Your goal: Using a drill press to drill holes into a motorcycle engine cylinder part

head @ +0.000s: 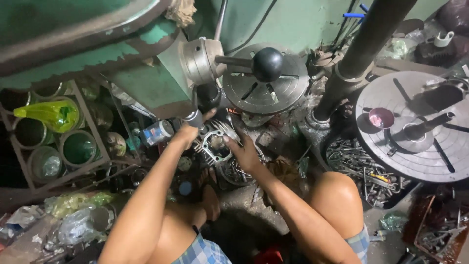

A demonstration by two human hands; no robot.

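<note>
— What sits closest to the lens?

— The person's bare forearms and knees, with a strip of blue checked shorts (202, 252) at the bottom edge. Both arms reach away from the camera to a finned metal cylinder block (213, 144), which is held up just under the green drill press (146, 73), below its spindle, and above a heap of metal scraps on the floor.

— How are the hands set on it?

— The right hand (244, 152) lies against the block's right side; its fingers (228, 140) are curled over the rim beside the round bore, pinching the casting. The left hand (188, 131) is at the upper left corner, thumb pointing up by the chuck (194, 118); whether those fingers are closed round the block or the chuck, I cannot tell.

— How would you expect that part to handle?

— Stiff and fairly heavy for its size, I judge: cast metal, probably oily, so likely slippery. The thin fins look the weakest part and sharp at the edges. The flat flange and the bore rim seem the safer hold, one hand each side.

— What else is around?

— A black ball handle (267, 64) sticks out from the press head. To the right stands a round slotted table (415, 132) on a dark column (364, 46), and a rack of tins (58, 142) stands on the left.
</note>
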